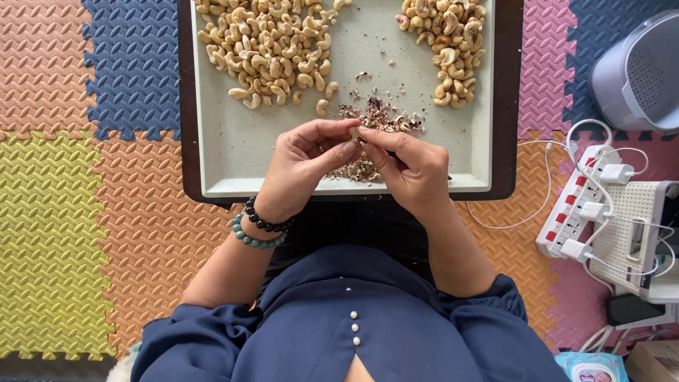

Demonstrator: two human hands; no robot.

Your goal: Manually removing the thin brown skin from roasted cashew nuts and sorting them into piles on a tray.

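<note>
Many interlocking foam mats in orange, yellow, blue and pink are covering the floor, and a person in a dark blue top is sitting on them, looking down at their own hands. Lying on the mats in front of the person is a large tray with a dark brown rim and a pale grey inside. Two heaps of cashews are sitting at its far end: a big heap toward the left and a smaller heap toward the right, well apart from each other. Between the heaps, nearer the person, a little pile of reddish-brown skins and crumbs is lying on the bare tray.

Off to the right, a grey rounded bin is standing on the mats, and nearer the person a white power strip with chargers and white cables plugged in is lying beside a white perforated box.

Both hands are hovering over the near part of the tray, just beside the skin pile. The left hand, with a black and a green bead bracelet on its wrist, and the right hand are meeting at the fingertips, pinching together a single cashew that is showing only in part between the thumbs and forefingers.
</note>
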